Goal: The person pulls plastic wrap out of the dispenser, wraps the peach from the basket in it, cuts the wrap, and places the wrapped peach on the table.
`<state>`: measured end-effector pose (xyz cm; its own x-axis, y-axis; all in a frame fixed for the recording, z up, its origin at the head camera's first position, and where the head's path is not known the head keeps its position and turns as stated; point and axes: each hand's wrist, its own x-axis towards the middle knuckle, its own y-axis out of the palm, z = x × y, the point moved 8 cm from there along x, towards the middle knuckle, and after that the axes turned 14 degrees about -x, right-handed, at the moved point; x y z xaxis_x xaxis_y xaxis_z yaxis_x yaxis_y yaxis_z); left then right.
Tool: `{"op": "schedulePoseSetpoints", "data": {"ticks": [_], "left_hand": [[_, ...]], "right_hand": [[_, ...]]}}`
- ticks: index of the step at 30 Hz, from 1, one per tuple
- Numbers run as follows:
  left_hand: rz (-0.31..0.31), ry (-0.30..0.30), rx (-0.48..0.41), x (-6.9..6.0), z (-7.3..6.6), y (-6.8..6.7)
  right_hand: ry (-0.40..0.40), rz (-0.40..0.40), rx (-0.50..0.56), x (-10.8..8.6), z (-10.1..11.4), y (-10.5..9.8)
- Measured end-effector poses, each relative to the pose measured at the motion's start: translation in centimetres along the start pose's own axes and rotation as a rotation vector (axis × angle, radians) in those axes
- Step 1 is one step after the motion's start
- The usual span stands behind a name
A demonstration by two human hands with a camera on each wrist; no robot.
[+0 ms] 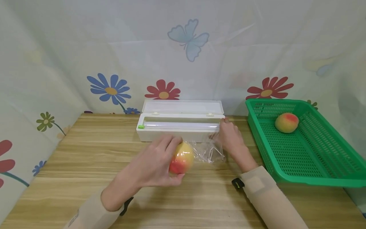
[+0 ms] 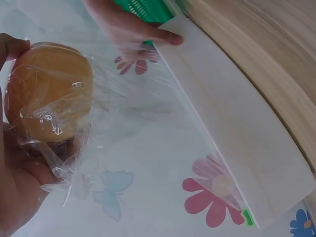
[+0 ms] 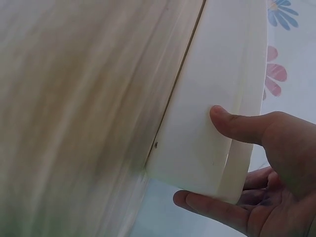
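Note:
My left hand [image 1: 155,162] grips a yellow-red peach [image 1: 183,157] in front of the box, fingers over its top and thumb beneath. Transparent cling film [image 2: 52,121] covers the peach in the left wrist view. From there a crumpled stretch of film [image 1: 208,152] runs right, toward the white cling film box [image 1: 171,136]. The box lid [image 1: 183,106] stands raised at the back, and a film roll [image 1: 183,125] lies inside. My right hand [image 1: 232,136] holds the box's right end. In the right wrist view its thumb presses the front face, with fingers round the end.
A green slider [image 1: 141,126] sits at the box's left end. On the right stands a green plastic basket [image 1: 258,149] with another peach [image 1: 287,123] in it. A flowered cloth hangs behind the wooden table [image 1: 85,159].

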<state>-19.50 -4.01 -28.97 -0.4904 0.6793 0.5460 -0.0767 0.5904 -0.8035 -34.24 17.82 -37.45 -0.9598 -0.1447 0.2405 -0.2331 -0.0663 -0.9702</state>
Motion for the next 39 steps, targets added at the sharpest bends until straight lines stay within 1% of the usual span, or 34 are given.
{"op": "schedulePoseSetpoints", "data": {"ticks": [9, 15, 20, 24, 32, 36, 39], "left_hand": [[0.006, 0.001, -0.014, -0.2, -0.9, -0.6], [0.038, 0.004, -0.011, -0.7, -1.6, -0.7], [0.050, 0.017, -0.002, -1.2, -2.3, -0.7], [0.045, 0.043, 0.005, -1.4, -3.0, -0.7], [0.032, 0.067, -0.009, -1.8, -3.9, -0.6], [0.035, 0.064, -0.029, -2.1, -4.1, -0.5], [0.040, 0.063, -0.036, -2.4, -4.4, -0.4]], "right_hand": [[0.008, 0.013, 0.006, -0.1, 0.0, -0.1], [0.008, 0.011, -0.015, 0.0, 0.1, 0.0], [0.014, 0.022, -0.016, 0.1, 0.0, 0.2], [0.012, 0.020, -0.025, 0.0, -0.1, 0.2], [0.013, 0.015, -0.019, 0.0, -0.1, 0.1], [0.016, 0.019, -0.019, 0.0, -0.1, 0.2], [0.004, 0.005, -0.032, 0.0, 0.1, 0.1]]}}
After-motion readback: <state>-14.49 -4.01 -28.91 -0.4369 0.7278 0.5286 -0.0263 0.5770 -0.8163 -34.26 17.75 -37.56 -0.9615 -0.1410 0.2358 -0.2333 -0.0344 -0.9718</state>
